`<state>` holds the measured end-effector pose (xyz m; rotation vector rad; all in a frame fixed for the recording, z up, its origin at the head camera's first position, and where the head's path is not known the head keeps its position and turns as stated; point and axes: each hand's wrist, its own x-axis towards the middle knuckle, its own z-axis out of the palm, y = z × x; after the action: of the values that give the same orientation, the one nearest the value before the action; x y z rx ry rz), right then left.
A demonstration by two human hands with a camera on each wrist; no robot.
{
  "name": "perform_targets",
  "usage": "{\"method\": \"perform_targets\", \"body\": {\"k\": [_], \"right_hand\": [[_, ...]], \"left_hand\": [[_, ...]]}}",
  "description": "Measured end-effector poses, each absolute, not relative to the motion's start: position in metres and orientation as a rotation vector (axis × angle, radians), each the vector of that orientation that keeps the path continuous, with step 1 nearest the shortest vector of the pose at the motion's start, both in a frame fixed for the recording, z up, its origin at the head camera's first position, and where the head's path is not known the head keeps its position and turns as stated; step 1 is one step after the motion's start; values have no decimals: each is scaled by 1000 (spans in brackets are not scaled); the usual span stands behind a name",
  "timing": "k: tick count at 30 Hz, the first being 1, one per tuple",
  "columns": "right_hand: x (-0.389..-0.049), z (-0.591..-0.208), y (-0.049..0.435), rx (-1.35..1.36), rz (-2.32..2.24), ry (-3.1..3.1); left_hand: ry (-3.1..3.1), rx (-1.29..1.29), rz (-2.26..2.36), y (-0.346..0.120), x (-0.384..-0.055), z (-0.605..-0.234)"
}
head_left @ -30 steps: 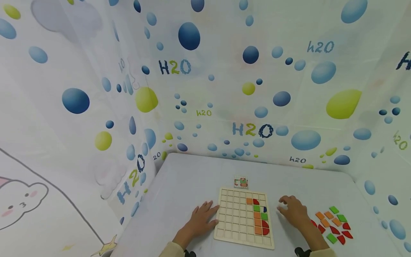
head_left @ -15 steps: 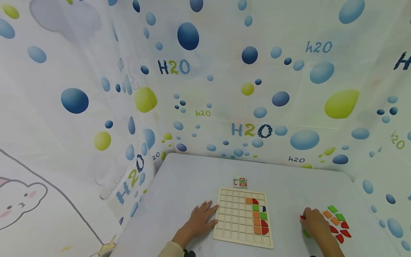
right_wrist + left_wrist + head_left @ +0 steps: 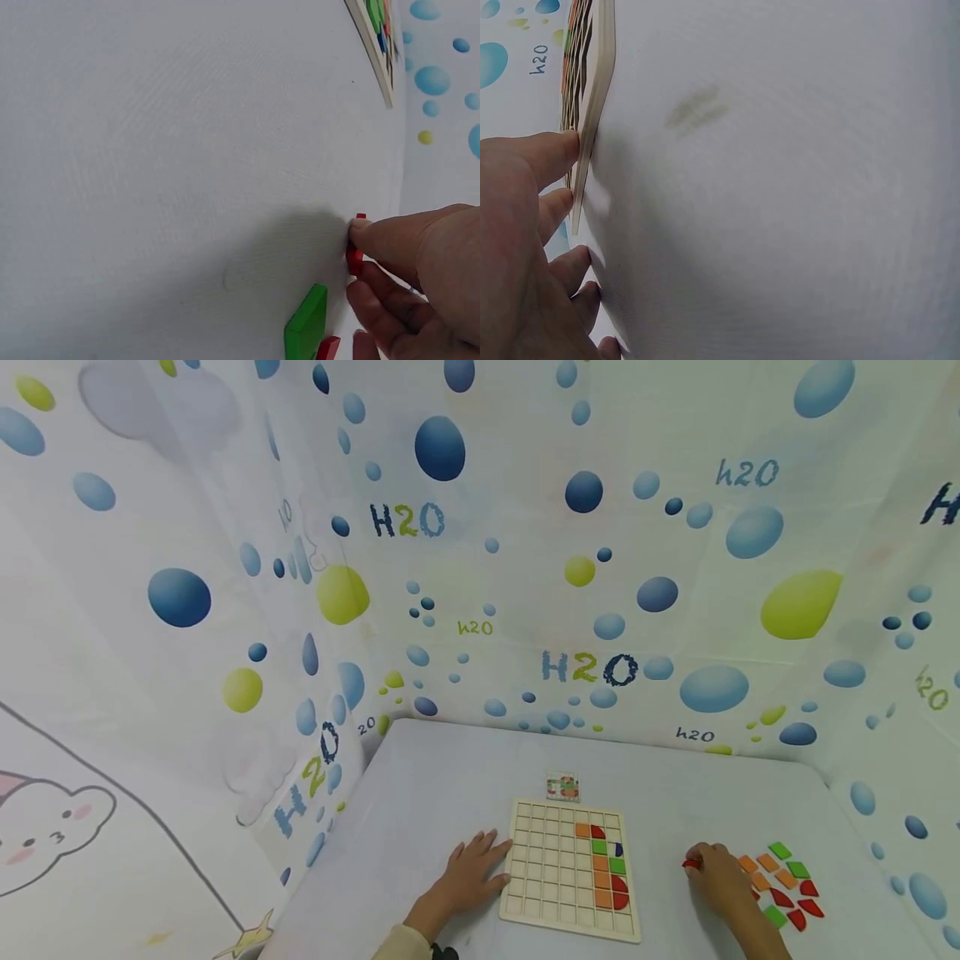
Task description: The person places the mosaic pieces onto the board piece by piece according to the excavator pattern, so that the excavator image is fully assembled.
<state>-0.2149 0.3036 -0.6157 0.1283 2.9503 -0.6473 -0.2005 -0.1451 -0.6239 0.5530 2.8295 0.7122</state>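
Observation:
A wooden grid board (image 3: 543, 881) lies on the table, with orange, green, red and blue-marked pieces set in cells toward its right side. My left hand (image 3: 468, 875) rests beside it with fingers spread; in the left wrist view, thumb and a finger touch the board's edge (image 3: 600, 82). To the right of the board, my right hand (image 3: 716, 877) pinches a small red piece (image 3: 355, 256) between thumb and fingers, its end showing at the fingertips in the head view. Low over the table, that hand partly covers the left side of a group of loose pieces.
Loose orange, green and red pieces lie at the right, among them an orange tile (image 3: 767, 862) and a red quarter-round (image 3: 809, 887). A small patterned card (image 3: 562, 786) lies behind the board. A printed curtain (image 3: 510, 568) hangs behind the white table (image 3: 442, 777).
My right hand went from beside the board rightward to the loose pieces, took hold of a red piece, and has come slightly back left with it. The left hand has stayed put.

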Motion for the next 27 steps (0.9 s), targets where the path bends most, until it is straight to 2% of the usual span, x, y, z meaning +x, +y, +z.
{"method": "perform_targets", "body": {"k": [9, 27], "right_hand": [[-209, -614, 302, 296, -676, 2922], [-217, -622, 297, 186, -835, 2982]], "left_hand": [[2821, 537, 712, -144, -198, -619], [2840, 543, 694, -144, -198, -622]]}}
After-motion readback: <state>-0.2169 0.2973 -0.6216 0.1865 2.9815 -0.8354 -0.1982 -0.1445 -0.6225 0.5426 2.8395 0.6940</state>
